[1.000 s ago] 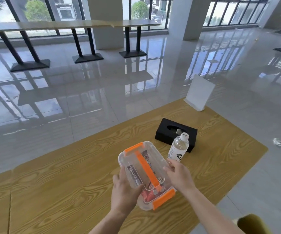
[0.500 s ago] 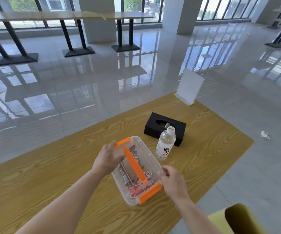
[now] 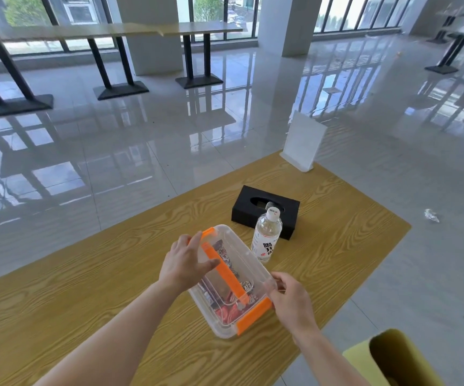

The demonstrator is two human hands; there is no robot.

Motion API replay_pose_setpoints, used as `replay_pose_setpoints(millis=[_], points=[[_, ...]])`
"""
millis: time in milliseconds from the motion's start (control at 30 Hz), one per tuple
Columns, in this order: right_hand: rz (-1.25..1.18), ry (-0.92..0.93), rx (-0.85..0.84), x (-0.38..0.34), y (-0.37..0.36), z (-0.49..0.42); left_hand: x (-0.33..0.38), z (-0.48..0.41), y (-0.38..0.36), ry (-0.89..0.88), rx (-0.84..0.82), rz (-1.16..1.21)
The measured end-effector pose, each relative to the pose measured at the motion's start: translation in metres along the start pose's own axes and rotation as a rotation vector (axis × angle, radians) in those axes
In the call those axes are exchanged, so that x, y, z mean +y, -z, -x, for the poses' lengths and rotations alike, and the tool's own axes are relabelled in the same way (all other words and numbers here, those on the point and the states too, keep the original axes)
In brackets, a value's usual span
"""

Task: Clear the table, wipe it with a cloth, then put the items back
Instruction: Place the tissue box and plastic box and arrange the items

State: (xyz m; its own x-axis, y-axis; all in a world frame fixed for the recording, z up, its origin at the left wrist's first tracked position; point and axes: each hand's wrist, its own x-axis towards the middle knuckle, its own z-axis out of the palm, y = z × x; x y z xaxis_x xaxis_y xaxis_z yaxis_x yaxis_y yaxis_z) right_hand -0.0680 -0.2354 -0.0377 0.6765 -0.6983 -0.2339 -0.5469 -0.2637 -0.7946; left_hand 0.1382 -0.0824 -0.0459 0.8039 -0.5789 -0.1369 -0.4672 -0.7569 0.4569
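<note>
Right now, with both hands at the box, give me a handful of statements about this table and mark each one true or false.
1. The water bottle stands upright between the clear box and the black tissue box. True.
2. The bottle has no cap. False: a white cap is on it.
3. Both the left hand and the right hand touch the clear box. True.
4. The white sign stand lies flat in the middle of the table. False: it stands upright at the table's far edge.
5. The box's handle is blue. False: the handle and latches are orange.
</note>
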Motion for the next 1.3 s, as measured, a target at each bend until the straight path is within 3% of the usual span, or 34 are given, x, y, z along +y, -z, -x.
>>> replay_pose_setpoints(millis=[433,1300], points=[[-0.032,-0.004,0.03,0.001,0.002,-0.009,0.003,-0.009,-0.004,0.023,-0.032,0.0],[0.035,0.02,-0.067,0.0,0.017,-0.015,0.014,-0.003,-0.004,-0.027,0.008,-0.092]])
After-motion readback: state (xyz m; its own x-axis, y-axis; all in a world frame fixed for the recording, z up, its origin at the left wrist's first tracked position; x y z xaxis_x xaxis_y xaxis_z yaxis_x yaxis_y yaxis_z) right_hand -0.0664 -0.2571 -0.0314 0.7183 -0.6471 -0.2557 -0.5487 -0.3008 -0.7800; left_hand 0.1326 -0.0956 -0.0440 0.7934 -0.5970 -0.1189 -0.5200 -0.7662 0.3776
